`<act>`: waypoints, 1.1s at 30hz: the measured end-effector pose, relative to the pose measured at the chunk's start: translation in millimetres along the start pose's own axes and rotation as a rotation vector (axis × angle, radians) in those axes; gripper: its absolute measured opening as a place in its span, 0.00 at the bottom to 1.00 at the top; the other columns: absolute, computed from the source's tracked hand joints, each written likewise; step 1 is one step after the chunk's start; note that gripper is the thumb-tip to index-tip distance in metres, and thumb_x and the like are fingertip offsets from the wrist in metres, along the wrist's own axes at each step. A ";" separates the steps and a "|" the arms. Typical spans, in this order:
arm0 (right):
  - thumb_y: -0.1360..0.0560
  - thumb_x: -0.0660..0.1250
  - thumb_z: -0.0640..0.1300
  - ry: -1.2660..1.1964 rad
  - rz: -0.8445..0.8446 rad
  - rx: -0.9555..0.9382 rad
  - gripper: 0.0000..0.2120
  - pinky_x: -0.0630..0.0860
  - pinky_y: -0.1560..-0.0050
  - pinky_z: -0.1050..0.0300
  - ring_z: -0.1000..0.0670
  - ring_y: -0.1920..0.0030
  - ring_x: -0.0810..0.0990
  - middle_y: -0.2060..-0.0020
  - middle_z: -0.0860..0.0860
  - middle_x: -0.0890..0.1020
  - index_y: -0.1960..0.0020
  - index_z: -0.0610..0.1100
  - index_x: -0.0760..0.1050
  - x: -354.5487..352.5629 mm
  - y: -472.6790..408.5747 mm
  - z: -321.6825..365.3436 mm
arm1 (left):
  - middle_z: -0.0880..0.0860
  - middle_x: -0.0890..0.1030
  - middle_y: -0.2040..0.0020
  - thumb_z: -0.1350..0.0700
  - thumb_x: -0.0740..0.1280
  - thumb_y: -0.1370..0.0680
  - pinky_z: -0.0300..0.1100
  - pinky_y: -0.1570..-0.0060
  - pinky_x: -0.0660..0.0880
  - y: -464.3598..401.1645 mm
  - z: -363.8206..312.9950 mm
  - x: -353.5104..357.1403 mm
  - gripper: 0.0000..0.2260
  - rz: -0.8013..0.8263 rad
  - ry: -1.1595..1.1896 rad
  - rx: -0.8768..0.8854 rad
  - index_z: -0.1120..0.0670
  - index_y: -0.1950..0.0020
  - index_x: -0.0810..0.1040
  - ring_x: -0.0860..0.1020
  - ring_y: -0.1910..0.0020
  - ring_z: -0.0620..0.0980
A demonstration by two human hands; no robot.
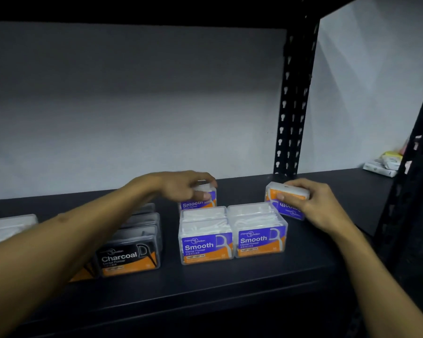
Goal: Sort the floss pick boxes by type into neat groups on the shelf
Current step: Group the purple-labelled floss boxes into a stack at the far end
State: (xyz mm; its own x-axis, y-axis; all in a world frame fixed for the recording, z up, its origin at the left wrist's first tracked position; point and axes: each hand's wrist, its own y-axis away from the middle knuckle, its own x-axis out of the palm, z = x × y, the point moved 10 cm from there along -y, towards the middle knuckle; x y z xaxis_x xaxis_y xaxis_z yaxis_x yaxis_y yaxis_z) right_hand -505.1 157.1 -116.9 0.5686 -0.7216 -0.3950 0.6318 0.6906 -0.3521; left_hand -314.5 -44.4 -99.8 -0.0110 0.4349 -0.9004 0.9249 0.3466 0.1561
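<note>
Currently mid-sort, Smooth group being built on the dark shelf. Far left: clear boxes of white picks, label not readable, at least two, cut off by frame edge and the left forearm. Next, Charcoal Dental Flosser boxes in a front-to-back row, looks like four, rear ones blurred; an orange label corner peeks out under the forearm, likely one more Charcoal box, cannot confirm. Middle: Smooth Dental Flosser boxes in two columns, two deep each as far as I can tell, so four. Left hand reaches to the back of the left column, grip grasping a fifth Smooth box from above, fingers curled over its top, box sitting at the rear of that column. Right hand grip is clenched on a sixth, upside-down Smooth box, label inverted, tilted, near the rear of the right column, whether lifted or touching the shelf cannot tell. Judgement: step in hand is seating the last two Smooth boxes behind the existing columns. Next move calls for flipping the right-hand box so its label reads upright, then squaring both against the boxes in front without nudging them. Far right, loose packets near the black upright post, not part of the sort.
</note>
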 end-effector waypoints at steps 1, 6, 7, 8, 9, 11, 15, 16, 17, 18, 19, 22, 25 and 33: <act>0.29 0.78 0.47 0.011 0.007 0.006 0.13 0.80 0.52 0.57 0.51 0.54 0.85 0.55 0.51 0.86 0.47 0.47 0.82 -1.0 -0.7 0.2 | 0.52 0.76 0.34 0.49 0.62 0.18 0.50 0.39 0.77 1.3 0.9 6.8 0.18 0.018 0.027 -0.021 0.45 0.28 0.66 0.78 0.39 0.50; 0.31 0.79 0.46 -0.015 -0.044 0.019 0.14 0.78 0.57 0.58 0.52 0.60 0.85 0.59 0.48 0.86 0.51 0.42 0.81 -12.6 -3.4 13.4 | 0.55 0.71 0.28 0.43 0.53 0.16 0.52 0.30 0.68 2.1 9.3 19.5 0.24 0.006 -0.019 -0.174 0.47 0.22 0.53 0.73 0.32 0.55; 0.32 0.79 0.46 -0.124 -0.071 0.018 0.15 0.79 0.59 0.60 0.53 0.62 0.85 0.61 0.47 0.87 0.52 0.41 0.80 -13.6 -1.8 16.7 | 0.55 0.71 0.28 0.42 0.52 0.16 0.53 0.30 0.67 2.7 9.0 19.2 0.24 -0.012 -0.028 -0.189 0.49 0.22 0.55 0.72 0.32 0.55; 0.34 0.80 0.47 -0.261 -0.089 0.027 0.17 0.79 0.60 0.60 0.52 0.63 0.85 0.62 0.47 0.87 0.52 0.40 0.78 -13.1 -0.2 17.1 | 0.55 0.71 0.27 0.41 0.51 0.16 0.53 0.30 0.66 3.1 7.5 19.0 0.25 -0.029 -0.030 -0.194 0.50 0.23 0.57 0.72 0.31 0.55; 0.37 0.80 0.48 -0.402 -0.091 0.042 0.20 0.79 0.61 0.59 0.51 0.64 0.85 0.63 0.47 0.87 0.51 0.40 0.77 -10.9 2.1 17.0 | 0.55 0.71 0.27 0.40 0.50 0.17 0.53 0.29 0.66 3.7 6.7 18.6 0.25 -0.041 -0.025 -0.197 0.50 0.23 0.58 0.72 0.31 0.55; 0.41 0.80 0.52 -0.638 -0.068 0.069 0.28 0.81 0.64 0.58 0.51 0.63 0.85 0.60 0.46 0.87 0.47 0.40 0.76 -2.4 6.8 15.5 | 0.54 0.69 0.26 0.39 0.48 0.17 0.52 0.28 0.64 5.6 4.9 18.5 0.26 -0.047 0.023 -0.207 0.50 0.23 0.59 0.70 0.29 0.54; 0.30 0.73 0.48 -0.749 -0.050 0.081 0.26 0.81 0.57 0.63 0.55 0.56 0.85 0.51 0.49 0.87 0.34 0.42 0.76 3.9 10.9 14.4 | 0.54 0.72 0.28 0.42 0.48 0.15 0.50 0.29 0.66 5.9 2.0 17.9 0.23 -0.027 0.105 -0.220 0.52 0.24 0.61 0.72 0.31 0.53; 0.27 0.70 0.46 -0.730 -0.060 0.080 0.23 0.80 0.58 0.64 0.56 0.57 0.85 0.52 0.50 0.87 0.34 0.40 0.76 3.6 13.0 14.4 | 0.55 0.72 0.29 0.44 0.49 0.15 0.49 0.31 0.67 5.9 2.2 17.2 0.22 -0.029 0.101 -0.228 0.52 0.24 0.61 0.73 0.32 0.53; 0.25 0.69 0.44 -0.708 -0.074 0.081 0.20 0.80 0.59 0.65 0.57 0.58 0.85 0.54 0.50 0.87 0.35 0.38 0.77 3.2 15.3 13.7 | 0.55 0.72 0.29 0.45 0.50 0.15 0.49 0.32 0.68 5.3 2.8 17.5 0.21 -0.029 0.098 -0.235 0.52 0.24 0.61 0.73 0.32 0.54; 0.23 0.68 0.41 -0.694 -0.088 0.085 0.17 0.80 0.59 0.65 0.57 0.59 0.85 0.55 0.49 0.87 0.36 0.37 0.77 3.0 17.8 12.3 | 0.55 0.73 0.29 0.46 0.51 0.15 0.49 0.32 0.69 4.3 3.3 17.9 0.20 -0.028 0.100 -0.240 0.52 0.24 0.62 0.74 0.33 0.54; 0.22 0.67 0.39 -0.685 -0.095 0.083 0.14 0.80 0.60 0.64 0.56 0.60 0.85 0.55 0.47 0.87 0.37 0.37 0.77 3.6 20.7 12.4 | 0.55 0.73 0.29 0.46 0.52 0.15 0.49 0.32 0.70 4.0 3.9 17.8 0.20 -0.028 0.105 -0.243 0.52 0.25 0.62 0.74 0.33 0.53; 0.23 0.69 0.34 -0.690 -0.163 0.098 0.07 0.83 0.59 0.59 0.49 0.58 0.86 0.50 0.40 0.86 0.45 0.40 0.75 1.6 26.3 10.5 | 0.55 0.74 0.30 0.46 0.53 0.15 0.50 0.32 0.70 5.3 5.6 16.8 0.20 -0.032 0.128 -0.250 0.52 0.25 0.63 0.75 0.34 0.54; 0.23 0.67 0.30 -0.690 -0.286 0.064 0.13 0.83 0.60 0.57 0.50 0.57 0.85 0.50 0.41 0.84 0.44 0.44 0.71 -12.7 26.4 11.0 | 0.55 0.73 0.29 0.46 0.53 0.15 0.51 0.32 0.70 6.6 5.0 17.9 0.20 -0.028 0.128 -0.254 0.52 0.25 0.63 0.75 0.34 0.54; 0.24 0.68 0.30 -0.492 -0.334 0.016 0.16 0.82 0.53 0.49 0.46 0.53 0.84 0.51 0.45 0.85 0.43 0.47 0.78 -22.9 25.9 9.1 | 0.55 0.72 0.29 0.47 0.52 0.15 0.49 0.33 0.70 9.8 3.4 19.0 0.20 -0.062 0.115 -0.254 0.52 0.25 0.63 0.74 0.33 0.54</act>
State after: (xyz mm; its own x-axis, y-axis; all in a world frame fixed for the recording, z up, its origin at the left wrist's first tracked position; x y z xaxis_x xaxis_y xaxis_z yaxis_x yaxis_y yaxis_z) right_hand -497.0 191.0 -109.2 0.5127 -0.8403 0.1760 0.8243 0.4243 -0.3749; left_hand -304.3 -35.6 -116.8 -0.1207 0.4925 -0.8619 0.7963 0.5664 0.2122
